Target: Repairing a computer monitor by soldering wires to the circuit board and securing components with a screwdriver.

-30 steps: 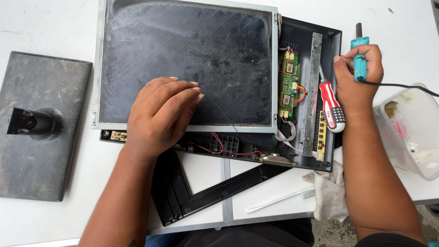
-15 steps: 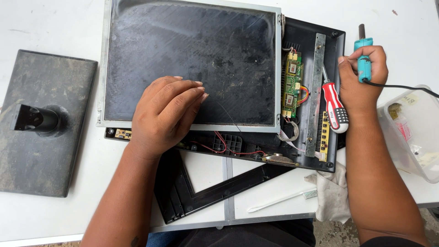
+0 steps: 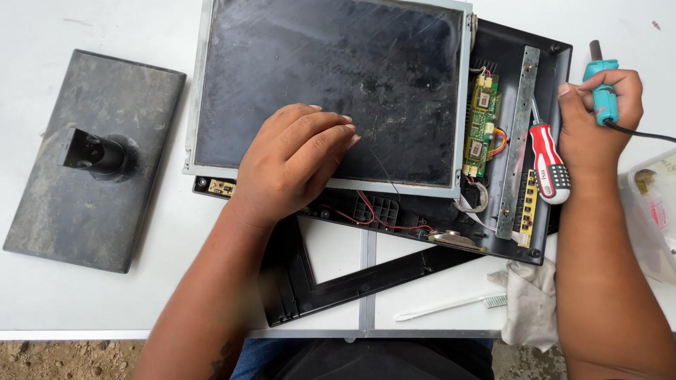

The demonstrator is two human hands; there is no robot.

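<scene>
A dismantled flat monitor lies on a white table (image 3: 141, 309). Its dark screen panel (image 3: 331, 77) in a metal frame rests over the black back shell (image 3: 549, 63). My left hand (image 3: 296, 158) lies flat on the panel's lower edge, fingers together. My right hand (image 3: 595, 112) grips a teal soldering iron (image 3: 603, 88) with a black cord, just right of the shell. A red and white screwdriver (image 3: 548, 158) lies inside the shell beside a green circuit board (image 3: 481, 127) and a metal bar (image 3: 517, 141).
A dark monitor stand base (image 3: 91, 162) lies at the left. The black front bezel (image 3: 338, 281) juts over the table's near edge. A white toothbrush (image 3: 451, 306), a grey cloth (image 3: 528, 302) and a clear plastic box (image 3: 651, 211) are at the right.
The view has shifted slightly, so everything sits a little further right and lower. Both hands keep their places on the panel and the soldering iron.
</scene>
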